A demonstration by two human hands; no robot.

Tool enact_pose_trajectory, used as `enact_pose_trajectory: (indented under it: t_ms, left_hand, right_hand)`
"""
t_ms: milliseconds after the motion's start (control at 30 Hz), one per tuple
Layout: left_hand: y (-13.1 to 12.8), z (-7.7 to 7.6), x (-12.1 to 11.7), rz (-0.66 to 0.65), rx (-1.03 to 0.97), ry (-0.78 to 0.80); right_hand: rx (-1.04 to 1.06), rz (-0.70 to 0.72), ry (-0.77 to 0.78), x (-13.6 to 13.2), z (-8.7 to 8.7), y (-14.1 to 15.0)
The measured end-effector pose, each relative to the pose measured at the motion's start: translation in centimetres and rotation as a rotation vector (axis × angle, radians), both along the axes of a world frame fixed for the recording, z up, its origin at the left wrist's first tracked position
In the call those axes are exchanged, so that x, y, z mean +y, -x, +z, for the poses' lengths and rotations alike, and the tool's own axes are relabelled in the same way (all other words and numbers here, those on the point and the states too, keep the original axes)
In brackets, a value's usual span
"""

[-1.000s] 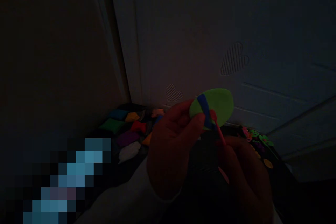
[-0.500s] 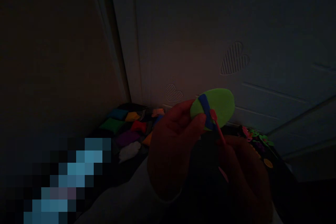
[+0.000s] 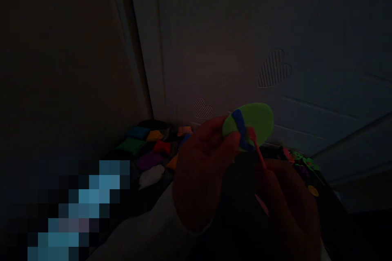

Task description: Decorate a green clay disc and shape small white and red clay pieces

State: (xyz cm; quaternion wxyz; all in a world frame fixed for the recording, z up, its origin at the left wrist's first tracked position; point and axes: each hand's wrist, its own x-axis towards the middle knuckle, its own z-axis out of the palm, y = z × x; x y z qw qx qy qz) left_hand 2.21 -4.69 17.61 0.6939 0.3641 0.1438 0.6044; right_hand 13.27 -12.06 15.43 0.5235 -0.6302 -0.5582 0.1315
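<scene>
My left hand (image 3: 202, 167) pinches the near left end of a flat, bright green oval piece (image 3: 260, 120) that looks like modelling clay. Across it near my thumb runs a blue strip (image 3: 239, 124). My right hand (image 3: 284, 200) grips a thin pink modelling tool (image 3: 259, 153), its widened tip lying against the oval just right of the strip. The tool's other end, pink and pointed, shows below my right fingers. Dim light hides how firmly the tip presses.
Behind my left hand lie coloured packets or lumps: green (image 3: 131, 145), purple (image 3: 150, 160), red (image 3: 162, 147) and white (image 3: 152, 175). Small colourful pieces (image 3: 303, 161) and a yellow disc (image 3: 313, 190) lie at right. A pale panel with embossed hearts (image 3: 274, 69) stands behind.
The tool's tip has shifted slightly right, away from the blue strip's edge and onto the green. My left hand and the oval have hardly moved.
</scene>
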Motion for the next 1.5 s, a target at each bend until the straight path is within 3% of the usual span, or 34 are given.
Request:
enact_pose_trajectory:
  t_ms: [800,1400,1500]
  left_hand:
    - [0.01,0.07,-0.15,0.022,0.021,0.007]
    - [-0.05,0.08,0.11,0.050,0.035,-0.012]
    - [-0.06,0.05,0.16,0.063,0.037,-0.020]
  right_hand:
    - [-0.003,-0.008,-0.034,0.16,-0.02,0.26]
    - [-0.161,-0.013,-0.083,0.38,0.24,0.15]
    - [-0.223,0.041,-0.110,0.42,0.31,0.06]
